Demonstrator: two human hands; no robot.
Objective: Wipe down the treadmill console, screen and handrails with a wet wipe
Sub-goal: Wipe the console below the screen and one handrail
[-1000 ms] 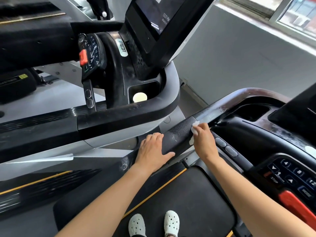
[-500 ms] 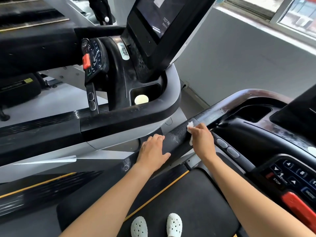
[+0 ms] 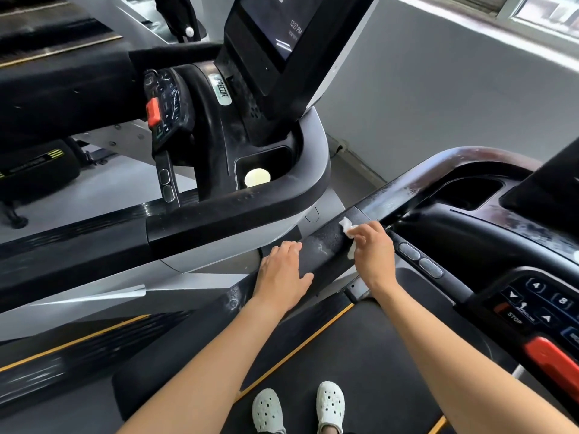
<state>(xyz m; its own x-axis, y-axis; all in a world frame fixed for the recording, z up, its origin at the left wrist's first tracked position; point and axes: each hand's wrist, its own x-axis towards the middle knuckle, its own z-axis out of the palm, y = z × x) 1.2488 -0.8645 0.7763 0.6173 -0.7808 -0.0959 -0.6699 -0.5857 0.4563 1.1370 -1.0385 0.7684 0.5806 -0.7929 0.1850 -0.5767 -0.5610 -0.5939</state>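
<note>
Bright daylight enters by the window (image 3: pixel 545 10) far up-right of the right hand (image 3: pixel 372 255) gripping the wipe (image 3: pixel 346 225); glare streaks the handrail (image 3: pixel 394 195) just beyond; edges bend, far left blurs.

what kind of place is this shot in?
Likely a gym: two treadmills side by side, a belt underfoot, a STOP keypad on the near one, a screen on the next.

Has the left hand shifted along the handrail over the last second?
No. The left hand still rests flat on the handrail, at the same distance from the two oval buttons beside the right hand, which holds the wet wipe.
</note>
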